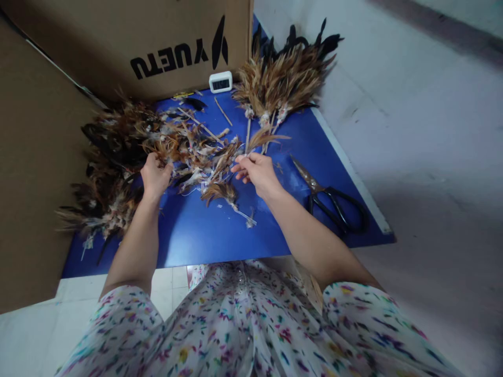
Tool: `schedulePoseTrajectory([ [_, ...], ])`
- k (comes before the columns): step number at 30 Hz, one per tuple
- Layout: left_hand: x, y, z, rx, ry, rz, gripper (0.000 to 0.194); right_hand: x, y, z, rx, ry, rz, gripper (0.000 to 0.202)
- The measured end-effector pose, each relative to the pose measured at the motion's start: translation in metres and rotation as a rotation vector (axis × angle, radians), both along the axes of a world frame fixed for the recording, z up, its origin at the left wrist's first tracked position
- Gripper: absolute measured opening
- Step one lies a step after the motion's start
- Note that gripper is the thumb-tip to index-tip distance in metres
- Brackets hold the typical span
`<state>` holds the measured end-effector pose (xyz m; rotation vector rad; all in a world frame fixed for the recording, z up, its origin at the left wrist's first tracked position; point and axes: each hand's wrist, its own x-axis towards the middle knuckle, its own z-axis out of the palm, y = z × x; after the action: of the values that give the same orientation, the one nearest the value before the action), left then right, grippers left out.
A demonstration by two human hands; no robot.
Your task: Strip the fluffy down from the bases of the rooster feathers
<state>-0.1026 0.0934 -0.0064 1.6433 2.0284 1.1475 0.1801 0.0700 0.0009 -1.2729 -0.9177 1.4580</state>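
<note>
My left hand (154, 177) reaches into the left part of a loose pile of brown feathers (196, 146), with thumb and fingers curled around some of them. Just right of the pile, my right hand (256, 172) is closed in a pinch on a small brown feather tuft (268, 138), whose tips fan out to the upper right. Between my hands lies a short feather bunch (222, 193) with a pale quill end. Brown and black feathers (113, 152) are heaped beyond and left of my left hand.
Black-handled scissors (332, 199) lie on the blue tabletop (188, 230) at right. Several bound feather bunches on sticks (283, 78) rest at the back right. A small white digital clock (220, 82) stands before a cardboard box (176, 36). A wall (412, 136) borders the right side.
</note>
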Motion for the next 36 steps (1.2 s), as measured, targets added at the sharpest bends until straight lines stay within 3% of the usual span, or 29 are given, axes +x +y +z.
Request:
schedulePoseTrajectory([
  [3,0.006,-0.008,0.008,0.090,0.332,0.100,0.043,-0.005,-0.005,-0.006,0.115,-0.136,0.119,0.023],
  [5,0.020,-0.018,0.014,0.188,0.385,0.044,0.044,-0.008,-0.011,-0.009,0.248,-0.275,0.187,0.030],
  [7,0.038,-0.029,0.018,0.183,0.277,-0.079,0.037,-0.012,-0.019,-0.008,0.363,-0.455,0.255,0.035],
  [10,0.065,-0.042,0.019,-0.058,-0.005,-0.377,0.041,-0.018,-0.032,-0.003,0.453,-0.751,0.381,0.029],
  [13,0.080,-0.048,0.015,-0.123,-0.012,-0.463,0.040,-0.023,-0.042,0.002,0.494,-0.968,0.498,0.026],
  [16,0.083,-0.046,0.012,-0.112,0.012,-0.447,0.039,-0.026,-0.046,0.003,0.518,-1.064,0.542,0.031],
  [20,0.065,-0.024,0.021,-0.141,-0.012,-0.347,0.030,-0.026,-0.046,0.001,0.553,-1.101,0.523,0.038],
  [22,0.048,-0.006,0.029,-0.135,0.112,-0.205,0.026,-0.026,-0.047,0.001,0.571,-1.124,0.527,0.040],
  [24,0.032,0.011,0.037,-0.106,0.357,-0.067,0.022,-0.027,-0.048,0.001,0.597,-1.138,0.545,0.040],
  [26,0.022,0.024,0.042,-0.032,0.551,-0.012,0.021,-0.029,-0.050,0.001,0.628,-1.147,0.556,0.040],
  [29,0.027,0.032,0.040,0.074,0.684,-0.199,0.034,-0.030,-0.052,0.000,0.666,-1.166,0.555,0.040],
  [33,0.060,0.031,0.023,-0.065,0.680,-0.541,0.037,-0.030,-0.053,-0.001,0.703,-1.169,0.534,0.038],
  [36,0.081,0.031,0.010,-0.118,0.698,-0.619,0.045,-0.029,-0.052,-0.001,0.725,-1.171,0.528,0.038],
])
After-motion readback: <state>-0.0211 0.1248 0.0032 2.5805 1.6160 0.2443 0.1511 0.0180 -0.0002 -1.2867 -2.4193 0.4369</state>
